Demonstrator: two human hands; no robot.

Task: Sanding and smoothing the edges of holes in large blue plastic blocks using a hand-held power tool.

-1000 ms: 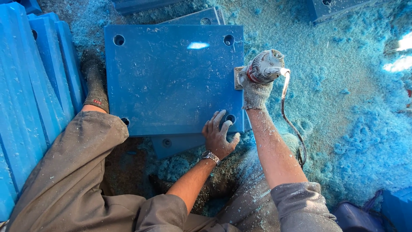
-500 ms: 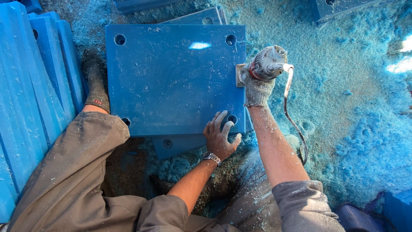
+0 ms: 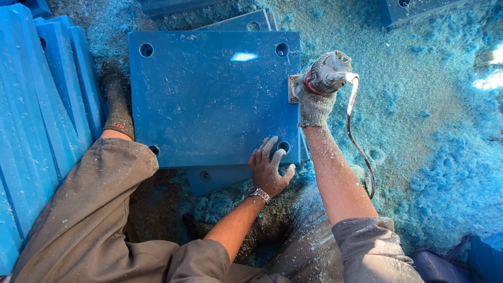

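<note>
The bare left hand (image 3: 270, 169) lies flat and open on the near right corner of the blue slab (image 3: 209, 99), fingers spread beside a corner hole (image 3: 283, 147), holding nothing. Beyond it and slightly to its right, the gloved right hand (image 3: 314, 102) is closed around a power tool (image 3: 327, 73) pressed against the slab's right edge, its cord (image 3: 359, 141) trailing back along the forearm. Blue shavings (image 3: 419, 131) cover the floor right of that hand, and more blue slabs (image 3: 47, 115) stand stacked far to the left.

Head camera, looking steeply down, close over blue slab (image 3: 209, 99) (single view).
</note>
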